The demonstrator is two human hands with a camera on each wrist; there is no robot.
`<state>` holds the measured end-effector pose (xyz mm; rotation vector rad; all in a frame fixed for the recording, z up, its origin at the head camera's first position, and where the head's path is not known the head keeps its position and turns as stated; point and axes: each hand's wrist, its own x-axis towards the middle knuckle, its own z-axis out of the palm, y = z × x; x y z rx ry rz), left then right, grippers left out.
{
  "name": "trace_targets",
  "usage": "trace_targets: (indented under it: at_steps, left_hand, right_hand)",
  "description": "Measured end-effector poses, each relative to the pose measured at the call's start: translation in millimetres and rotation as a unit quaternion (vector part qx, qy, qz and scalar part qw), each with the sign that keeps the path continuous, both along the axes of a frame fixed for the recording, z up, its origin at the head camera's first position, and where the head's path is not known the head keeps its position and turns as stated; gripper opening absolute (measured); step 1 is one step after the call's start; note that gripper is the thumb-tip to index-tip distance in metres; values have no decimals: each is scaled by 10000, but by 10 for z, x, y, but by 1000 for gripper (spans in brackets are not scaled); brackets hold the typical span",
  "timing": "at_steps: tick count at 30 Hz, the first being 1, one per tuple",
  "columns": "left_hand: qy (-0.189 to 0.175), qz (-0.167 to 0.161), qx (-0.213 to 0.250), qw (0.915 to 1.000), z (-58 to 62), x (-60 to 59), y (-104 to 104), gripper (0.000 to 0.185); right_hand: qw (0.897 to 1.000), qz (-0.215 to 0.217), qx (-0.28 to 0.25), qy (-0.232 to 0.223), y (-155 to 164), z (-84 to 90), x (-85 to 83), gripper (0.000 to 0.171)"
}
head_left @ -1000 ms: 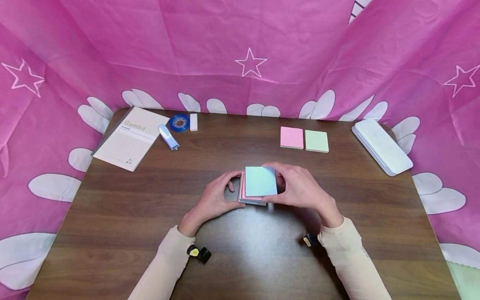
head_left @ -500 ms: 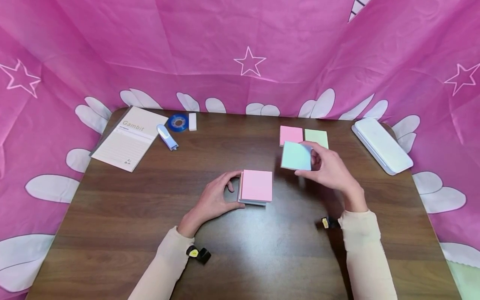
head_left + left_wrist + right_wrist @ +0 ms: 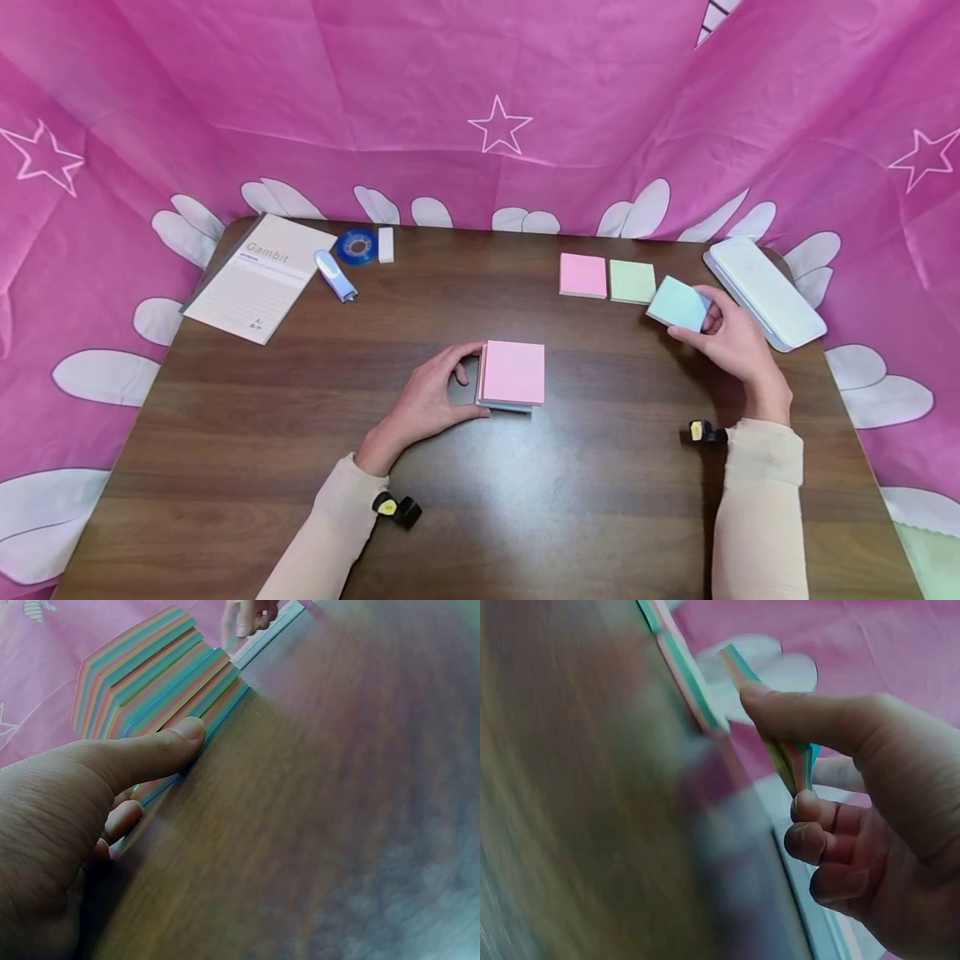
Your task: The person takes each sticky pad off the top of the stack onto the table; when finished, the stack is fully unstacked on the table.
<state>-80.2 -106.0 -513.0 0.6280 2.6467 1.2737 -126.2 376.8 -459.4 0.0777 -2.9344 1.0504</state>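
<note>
My left hand (image 3: 427, 392) grips the left side of a stack of sticky note pads (image 3: 513, 372) at the middle of the table, a pink pad on top. The left wrist view shows the stack's striped, many-coloured edges (image 3: 161, 679), with the thumb along the lower layers. Between thumb and fingers my right hand (image 3: 731, 337) pinches a light blue sticky note pad (image 3: 679, 303), tilted and raised off the table. It is just right of a green pad (image 3: 632, 282), which lies beside a pink pad (image 3: 582, 275) at the back. In the right wrist view the held pad (image 3: 799, 761) shows coloured edges.
A white case (image 3: 765, 292) lies right of my right hand, near the table's edge. At the back left are a notebook (image 3: 258, 279), a blue tape roll (image 3: 357, 246), a white block (image 3: 386, 245) and a light blue gadget (image 3: 336, 275). Pink cloth (image 3: 420, 100) hangs behind the table.
My right hand has lifted the light blue pad from the top of the stack and carried it right, past the green pad. A pink pad now tops the stack. The left hand has stayed put.
</note>
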Motion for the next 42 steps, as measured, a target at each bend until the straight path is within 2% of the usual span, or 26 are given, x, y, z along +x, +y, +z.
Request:
trace_targets:
  at_steps: [7,13,21,29,35,42]
  left_hand:
    - [-2,20,-66,10000,3,8,-3,98]
    - [34,-6,-46,10000,6,5,2,99]
    - [46,-29,18,10000,25,13,5,99]
    - [16,-7,10,10000,13,12,0,98]
    - [23,-20,5,10000,16,12,2,99]
    - [-2,1,-48,10000,23,18,7,100]
  right_hand:
    - [9982,29,553,-245,181,-117,14,74]
    - [9971,-24,742,179,186,-190,-31,87]
    - [9929,-533,699,806,111,-317,-33,45]
    - [9850,-1276,785,852,12,-403,-72,41]
    - [9842,-1400,766,765,5,-440,-76,43]
    - [9784,-1869,452,755,-71,-458,-34,62]
